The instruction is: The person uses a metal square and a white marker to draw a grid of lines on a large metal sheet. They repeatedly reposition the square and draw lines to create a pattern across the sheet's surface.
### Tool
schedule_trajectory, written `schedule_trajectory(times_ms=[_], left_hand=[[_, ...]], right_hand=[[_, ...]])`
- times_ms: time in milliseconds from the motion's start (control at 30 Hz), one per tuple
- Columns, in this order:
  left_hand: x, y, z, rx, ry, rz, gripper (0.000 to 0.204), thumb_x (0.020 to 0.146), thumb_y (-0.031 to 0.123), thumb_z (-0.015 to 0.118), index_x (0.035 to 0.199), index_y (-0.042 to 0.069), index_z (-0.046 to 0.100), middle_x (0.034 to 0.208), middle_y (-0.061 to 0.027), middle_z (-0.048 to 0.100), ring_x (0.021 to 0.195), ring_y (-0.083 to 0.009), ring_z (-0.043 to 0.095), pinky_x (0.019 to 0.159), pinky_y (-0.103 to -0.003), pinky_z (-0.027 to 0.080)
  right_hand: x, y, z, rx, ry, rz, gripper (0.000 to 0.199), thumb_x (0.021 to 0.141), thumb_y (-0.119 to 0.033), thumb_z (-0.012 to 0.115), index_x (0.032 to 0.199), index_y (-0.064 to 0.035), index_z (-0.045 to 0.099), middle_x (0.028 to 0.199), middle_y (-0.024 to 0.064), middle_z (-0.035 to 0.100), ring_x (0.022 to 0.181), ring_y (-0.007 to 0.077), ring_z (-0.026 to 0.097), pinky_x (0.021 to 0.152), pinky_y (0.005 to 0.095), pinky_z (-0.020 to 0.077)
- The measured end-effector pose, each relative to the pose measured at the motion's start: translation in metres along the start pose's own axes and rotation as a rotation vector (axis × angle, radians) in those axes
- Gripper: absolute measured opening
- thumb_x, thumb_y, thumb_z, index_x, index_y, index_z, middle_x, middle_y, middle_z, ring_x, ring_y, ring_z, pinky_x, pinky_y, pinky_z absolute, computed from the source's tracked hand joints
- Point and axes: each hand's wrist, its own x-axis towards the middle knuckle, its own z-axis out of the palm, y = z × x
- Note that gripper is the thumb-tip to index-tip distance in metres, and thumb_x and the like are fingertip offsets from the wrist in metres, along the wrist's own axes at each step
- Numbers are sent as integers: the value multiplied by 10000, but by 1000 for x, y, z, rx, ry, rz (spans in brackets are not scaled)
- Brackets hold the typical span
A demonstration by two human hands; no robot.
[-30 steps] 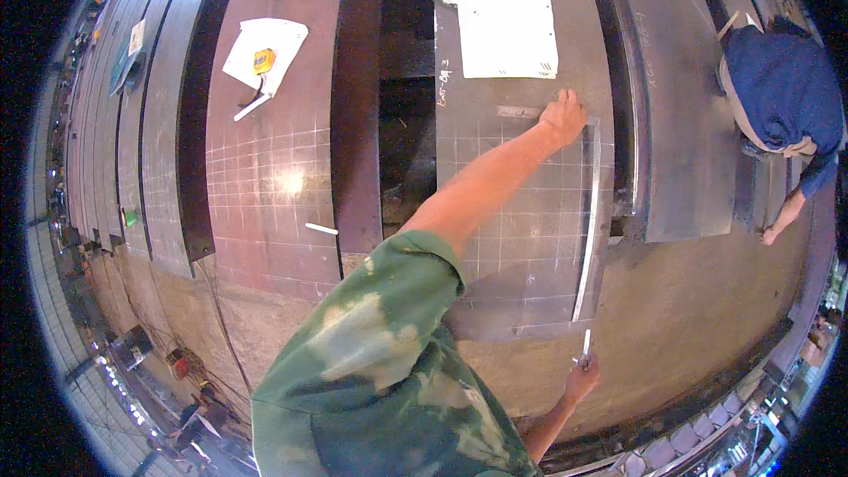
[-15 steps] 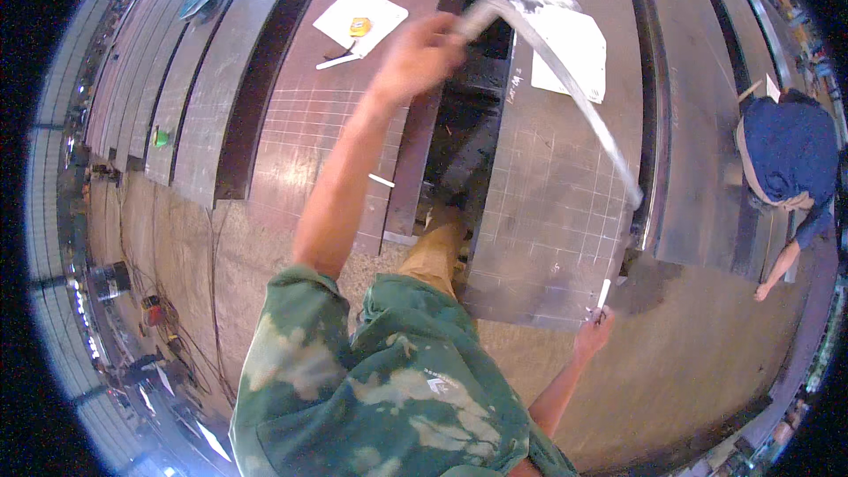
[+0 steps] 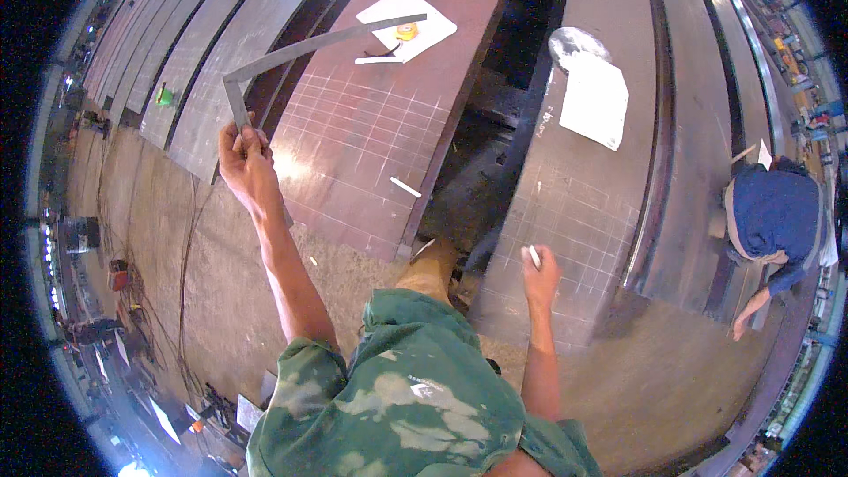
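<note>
My left hand (image 3: 247, 163) is closed round the short arm of a metal carpenter's square (image 3: 309, 46). The square is raised over the reddish steel beam (image 3: 380, 155), its long blade reaching across above a paper sheet and a tape measure. Pinched in my right hand (image 3: 541, 278) is a white chalk stick (image 3: 534, 256), above the near end of the grey steel beam (image 3: 592, 185). Chalk grid lines cover the near ends of both beams. Another white chalk stick (image 3: 405, 187) lies on the reddish beam.
A yellow tape measure (image 3: 406, 32) rests on a paper sheet (image 3: 433, 35). More paper (image 3: 594, 106) lies on the grey beam beside a whitish round patch. A dark gap (image 3: 495, 124) separates the two beams. At the right, a person in dark blue (image 3: 776, 212) bends over another beam.
My left hand has swung the square from over the grey beam leftward to the reddish beam's left side. My right hand has moved left and inward with the chalk.
</note>
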Motion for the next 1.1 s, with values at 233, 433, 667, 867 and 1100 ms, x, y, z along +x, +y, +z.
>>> schedule_trajectory(times_ms=[233, 433, 667, 867, 1100], left_hand=[[23, -19, -51, -53, 198, -114, 224, 1010, 62, 586, 1231, 31, 574, 832, -22, 609, 600, -38, 461, 483, -196, 327], [43, -9, -93, -191, 85, -150, 192, 1020, 109, 588, 1201, 47, 573, 797, -55, 582, 578, -66, 455, 463, -194, 316], [51, 4, -132, -97, 115, -148, 173, 1022, 108, 585, 1171, 22, 603, 765, -38, 576, 556, -56, 442, 474, -181, 297], [47, 12, -147, -1, 108, -170, 184, 1029, 126, 579, 1176, 25, 625, 756, -13, 592, 571, -37, 451, 483, -196, 311], [47, -9, -146, -34, 116, -131, 180, 1023, 113, 587, 1177, 29, 630, 787, -14, 618, 599, -38, 484, 489, -186, 314]], right_hand=[[43, -93, 142, 6, -189, -531, 227, 855, -195, 731, 1062, -126, 669, 981, 120, 670, 851, 365, 681, 711, 464, 550], [70, -111, 238, -273, -342, -499, 302, 866, -271, 721, 1133, -151, 649, 1146, 123, 606, 825, 362, 694, 713, 480, 574], [73, -111, 264, -431, -397, -530, 324, 859, -297, 727, 1112, -124, 623, 1149, 135, 593, 833, 364, 695, 716, 492, 572], [49, -139, 231, 136, -243, -365, 228, 907, -222, 689, 1083, -87, 637, 925, 149, 699, 789, 321, 699, 704, 433, 549], [-43, -267, 55, 1334, -401, 130, 178, 1021, -76, 483, 1134, -30, 613, 1000, 170, 690, 475, 23, 325, 445, 212, 325]])
